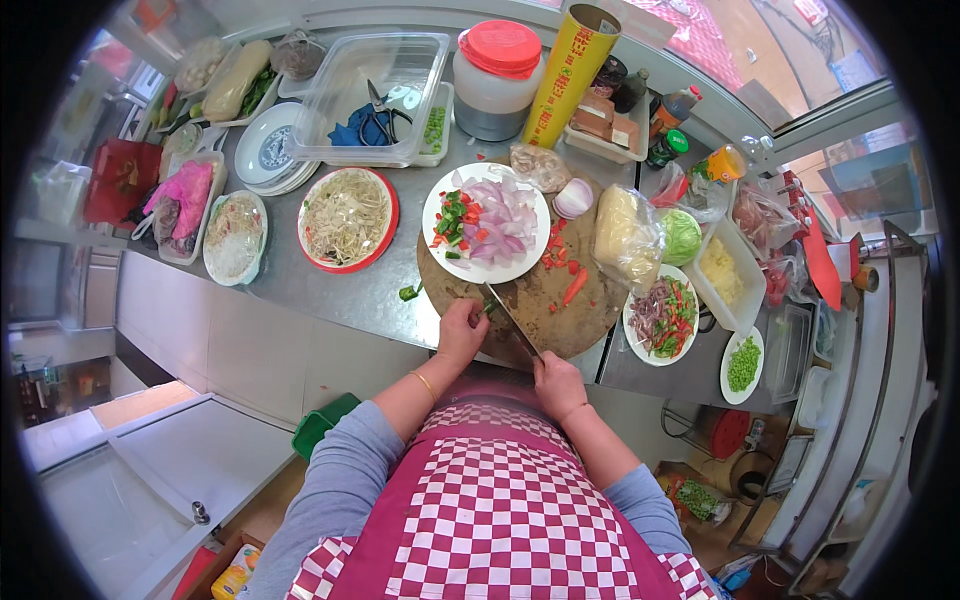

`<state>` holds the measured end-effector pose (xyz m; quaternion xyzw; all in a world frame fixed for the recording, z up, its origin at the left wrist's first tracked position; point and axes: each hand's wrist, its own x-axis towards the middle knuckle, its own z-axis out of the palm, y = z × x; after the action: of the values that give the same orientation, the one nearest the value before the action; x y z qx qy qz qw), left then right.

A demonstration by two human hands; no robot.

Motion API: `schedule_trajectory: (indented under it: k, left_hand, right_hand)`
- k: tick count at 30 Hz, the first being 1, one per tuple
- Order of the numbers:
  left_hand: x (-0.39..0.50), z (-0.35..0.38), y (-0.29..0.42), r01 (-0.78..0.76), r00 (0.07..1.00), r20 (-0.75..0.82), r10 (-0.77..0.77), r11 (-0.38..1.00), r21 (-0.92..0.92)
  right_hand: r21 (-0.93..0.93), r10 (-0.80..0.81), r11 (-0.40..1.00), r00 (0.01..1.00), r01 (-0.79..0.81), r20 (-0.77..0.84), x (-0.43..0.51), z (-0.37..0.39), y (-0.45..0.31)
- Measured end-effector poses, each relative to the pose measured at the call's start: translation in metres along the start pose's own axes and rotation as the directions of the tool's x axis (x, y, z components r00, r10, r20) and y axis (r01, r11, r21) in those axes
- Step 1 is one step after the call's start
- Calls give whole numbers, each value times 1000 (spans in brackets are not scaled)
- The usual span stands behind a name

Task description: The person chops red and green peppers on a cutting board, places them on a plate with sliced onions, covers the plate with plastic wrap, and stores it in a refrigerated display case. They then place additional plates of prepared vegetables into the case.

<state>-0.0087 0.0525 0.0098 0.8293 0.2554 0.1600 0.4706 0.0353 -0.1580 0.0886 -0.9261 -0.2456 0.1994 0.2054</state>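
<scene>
My right hand [560,385] grips the handle of a kitchen knife [513,319], whose blade angles up and left over the round wooden chopping board [517,304]. At the blade's left side, my left hand [463,330] pinches a piece of green pepper [490,306] against the board. Just beyond is a white plate [480,271] of cut red onion [499,210] with chopped red and green pepper [454,217]. A halved onion [574,198] and red pepper pieces [575,289] lie on the board's right part. A green pepper stem end [409,292] sits left of the board.
Film-covered plates of bean sprouts [349,214] and sliced vegetables [663,316] flank the board. A wrapped pale block [628,236] and a cabbage [681,236] stand at right. Behind are a clear tub [315,139] holding scissors [381,120], a red-lidded jar [495,90] and a yellow film roll [568,82].
</scene>
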Motion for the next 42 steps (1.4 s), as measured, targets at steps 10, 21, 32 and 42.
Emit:
schedule_trajectory:
  k: [10,21,32,42]
  left_hand:
    - [3,-5,-4,10,998,57,-15,996,86]
    - [19,20,24,-257,926,344,157,928,268]
    - [123,-35,33,-266,910,-231,345,912,312]
    - [102,2,49,-103,982,-105,158,909,405]
  right_hand:
    - [-26,24,999,997,-22,79,9,8,-12]
    - [127,115,990,852,-58,-510,-58,-8,53]
    - [265,627,726,453,-635,-634,-113,-2,219]
    - [23,734,546,465,-838,-495,-20,-56,266]
